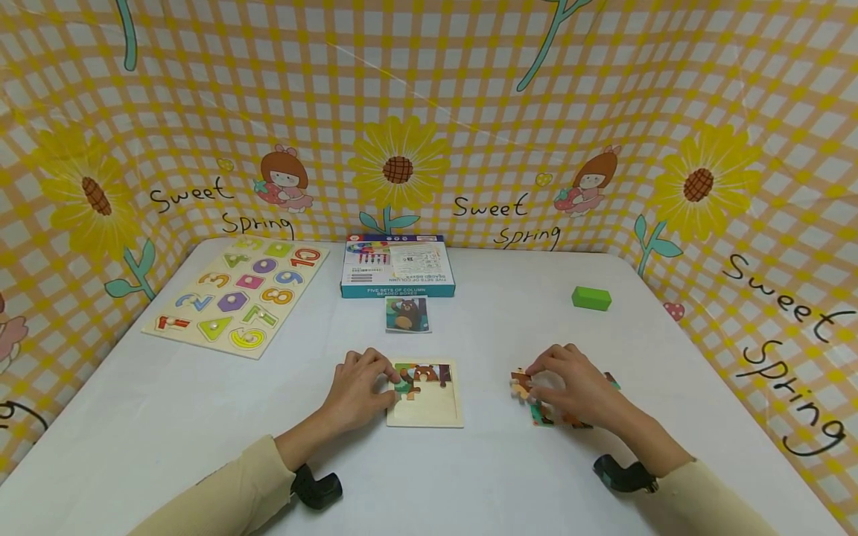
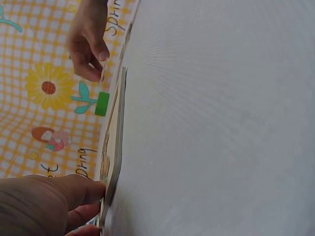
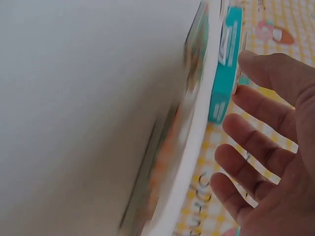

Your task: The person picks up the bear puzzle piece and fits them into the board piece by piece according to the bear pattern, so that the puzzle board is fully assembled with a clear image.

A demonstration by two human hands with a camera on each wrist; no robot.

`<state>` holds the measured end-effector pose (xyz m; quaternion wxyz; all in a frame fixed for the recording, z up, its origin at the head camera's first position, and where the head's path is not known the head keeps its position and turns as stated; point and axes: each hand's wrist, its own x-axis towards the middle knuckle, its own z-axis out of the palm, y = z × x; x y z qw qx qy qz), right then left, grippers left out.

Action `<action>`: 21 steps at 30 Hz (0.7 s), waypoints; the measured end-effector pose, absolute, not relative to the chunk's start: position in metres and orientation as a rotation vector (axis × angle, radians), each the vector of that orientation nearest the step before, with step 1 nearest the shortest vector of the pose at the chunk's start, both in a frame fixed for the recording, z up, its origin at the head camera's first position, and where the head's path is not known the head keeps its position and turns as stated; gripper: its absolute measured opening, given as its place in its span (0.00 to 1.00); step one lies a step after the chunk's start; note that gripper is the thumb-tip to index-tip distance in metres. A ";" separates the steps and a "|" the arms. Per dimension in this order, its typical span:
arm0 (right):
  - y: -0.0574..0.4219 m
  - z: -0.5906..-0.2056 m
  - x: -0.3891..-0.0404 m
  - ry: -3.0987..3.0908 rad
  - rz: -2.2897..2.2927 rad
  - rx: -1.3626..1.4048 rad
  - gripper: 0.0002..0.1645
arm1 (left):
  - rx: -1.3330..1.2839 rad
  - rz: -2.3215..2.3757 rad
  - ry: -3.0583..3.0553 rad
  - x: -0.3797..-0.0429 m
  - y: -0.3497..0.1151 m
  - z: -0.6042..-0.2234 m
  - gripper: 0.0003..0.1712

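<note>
A square wooden puzzle board (image 1: 436,409) lies on the table with several bear-picture pieces (image 1: 425,374) fitted along its upper part and left side. My left hand (image 1: 362,388) grips the board's left edge; the thumb (image 2: 88,191) lies against the rim in the left wrist view. To the right, my right hand (image 1: 582,385) pinches a brown jigsaw piece (image 1: 520,383) between thumb and index finger, raised off the table. That piece shows edge-on in the right wrist view, the other fingers (image 3: 246,164) spread apart. Loose jigsaw pieces (image 1: 541,415) lie beneath this hand, partly hidden.
A bear picture card (image 1: 407,315) lies beyond the board, in front of a teal-sided box (image 1: 398,290). At the far left is a number-and-shape board (image 1: 231,301). A green block (image 1: 591,298) sits at the back right. Patterned cloth (image 1: 429,97) walls the table's back and sides.
</note>
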<state>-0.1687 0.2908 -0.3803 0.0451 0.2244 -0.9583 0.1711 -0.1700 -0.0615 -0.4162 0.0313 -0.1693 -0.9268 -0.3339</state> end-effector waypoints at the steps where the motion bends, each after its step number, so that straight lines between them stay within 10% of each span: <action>1: 0.286 -0.381 -0.169 -2.924 0.521 0.696 0.12 | -0.521 -1.027 -2.856 -0.170 -0.061 -0.416 0.06; 21: 0.210 -0.382 -0.177 -2.945 0.506 0.847 0.11 | -0.512 -1.041 -2.863 -0.170 -0.061 -0.416 0.06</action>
